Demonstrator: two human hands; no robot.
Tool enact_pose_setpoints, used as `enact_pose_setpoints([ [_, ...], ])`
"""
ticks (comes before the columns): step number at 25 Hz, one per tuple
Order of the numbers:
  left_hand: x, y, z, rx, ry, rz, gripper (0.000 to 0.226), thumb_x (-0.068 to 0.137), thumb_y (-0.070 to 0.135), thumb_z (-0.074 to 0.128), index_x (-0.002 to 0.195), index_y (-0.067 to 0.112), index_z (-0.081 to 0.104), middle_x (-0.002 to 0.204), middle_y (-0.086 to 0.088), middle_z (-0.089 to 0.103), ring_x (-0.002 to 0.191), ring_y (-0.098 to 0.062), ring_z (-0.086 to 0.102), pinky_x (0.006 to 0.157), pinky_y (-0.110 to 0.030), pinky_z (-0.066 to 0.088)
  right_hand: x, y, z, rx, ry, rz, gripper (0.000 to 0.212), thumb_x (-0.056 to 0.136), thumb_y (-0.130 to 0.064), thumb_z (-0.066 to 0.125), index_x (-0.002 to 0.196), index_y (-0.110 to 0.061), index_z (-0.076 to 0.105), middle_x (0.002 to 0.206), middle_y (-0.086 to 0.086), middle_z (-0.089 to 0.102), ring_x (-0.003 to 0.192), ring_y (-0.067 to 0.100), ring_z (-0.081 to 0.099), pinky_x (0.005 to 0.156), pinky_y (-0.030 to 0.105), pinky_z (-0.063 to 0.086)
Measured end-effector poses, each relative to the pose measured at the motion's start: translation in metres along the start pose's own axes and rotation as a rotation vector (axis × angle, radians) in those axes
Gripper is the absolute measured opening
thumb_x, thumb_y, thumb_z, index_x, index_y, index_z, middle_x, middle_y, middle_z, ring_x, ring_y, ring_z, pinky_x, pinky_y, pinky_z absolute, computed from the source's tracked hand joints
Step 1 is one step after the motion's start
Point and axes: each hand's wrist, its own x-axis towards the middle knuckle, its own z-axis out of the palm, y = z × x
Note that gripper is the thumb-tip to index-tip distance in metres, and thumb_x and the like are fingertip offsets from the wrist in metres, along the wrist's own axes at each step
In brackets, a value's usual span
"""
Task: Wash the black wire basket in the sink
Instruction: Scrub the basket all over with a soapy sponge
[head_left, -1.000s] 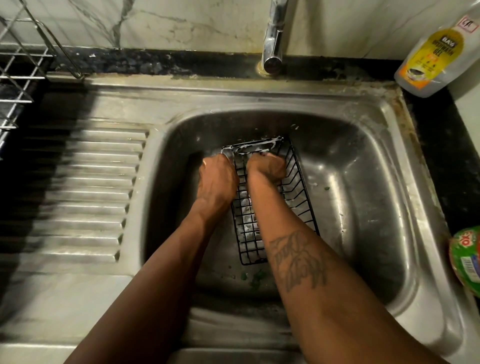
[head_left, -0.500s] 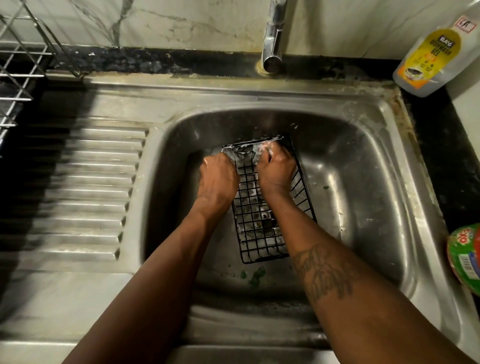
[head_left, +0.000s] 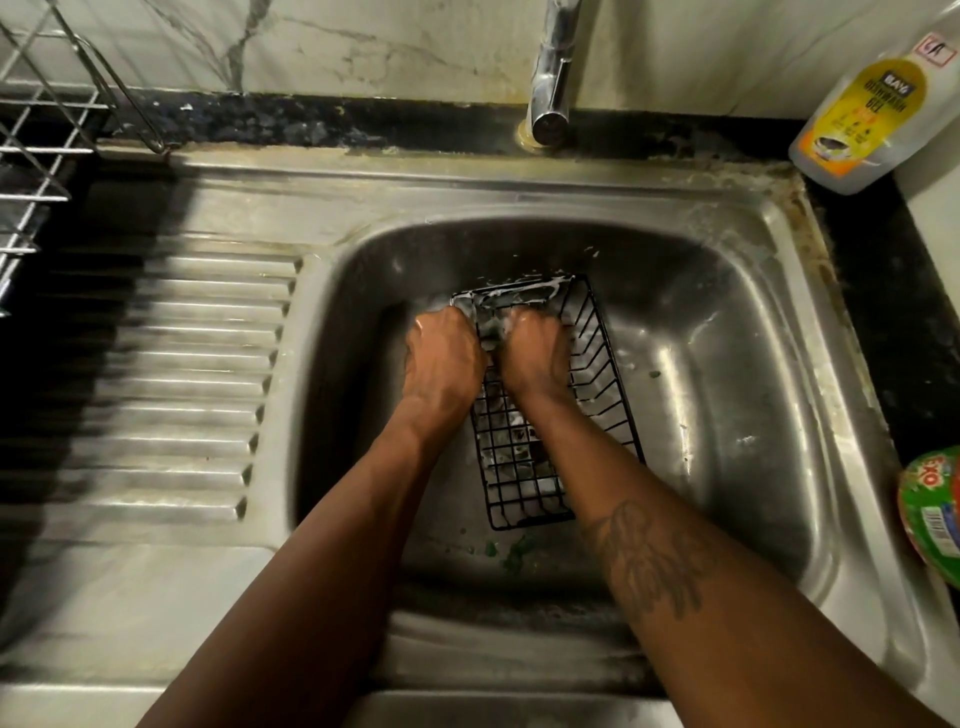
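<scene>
Basket (head_left: 540, 467) lies flat on the sink (head_left: 727, 415) floor, probably so it can't skate around while it's scrubbed. Left hand (head_left: 444, 364) is curled over the far-left rim, pinning it, I'd guess. Right hand (head_left: 535, 353), just beside it, is balled up inside among suds. Can't tell if it's holding a scrubber. No water from the tap (head_left: 551, 73), so no rinse yet.
</scene>
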Motion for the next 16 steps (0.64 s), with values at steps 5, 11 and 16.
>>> enact_pose_setpoints([
  [5, -0.001, 0.005, 0.001, -0.098, -0.03, -0.048, 0.025, 0.089, 0.005, 0.055, 0.067, 0.01, 0.065, 0.061, -0.005, 0.062, 0.053, -0.021, 0.063, 0.042, -0.027, 0.047, 0.002, 0.02, -0.014, -0.12, -0.003, 0.166, 0.012, 0.097, -0.005, 0.057, 0.098, -0.008, 0.068, 0.093, 0.01, 0.069, 0.076, 0.018, 0.06, 0.062, 0.027, 0.047],
  [11, 0.001, -0.002, -0.003, -0.055, -0.049, -0.05, 0.025, 0.088, 0.014, 0.052, 0.064, 0.01, 0.059, 0.058, -0.003, 0.059, 0.051, -0.022, 0.06, 0.046, -0.028, 0.043, -0.004, -0.022, -0.008, 0.082, -0.248, -0.181, 0.011, 0.092, -0.023, 0.066, 0.099, -0.018, 0.073, 0.095, 0.009, 0.074, 0.087, 0.027, 0.069, 0.069, 0.029, 0.049],
  [16, -0.002, 0.004, -0.005, -0.047, -0.043, -0.037, 0.029, 0.089, 0.004, 0.052, 0.062, 0.01, 0.062, 0.057, -0.003, 0.061, 0.052, -0.02, 0.063, 0.046, -0.03, 0.053, 0.009, 0.023, -0.036, -0.295, -0.108, -0.12, 0.021, 0.092, 0.003, 0.059, 0.106, -0.008, 0.07, 0.102, 0.015, 0.07, 0.098, 0.031, 0.068, 0.078, 0.037, 0.056],
])
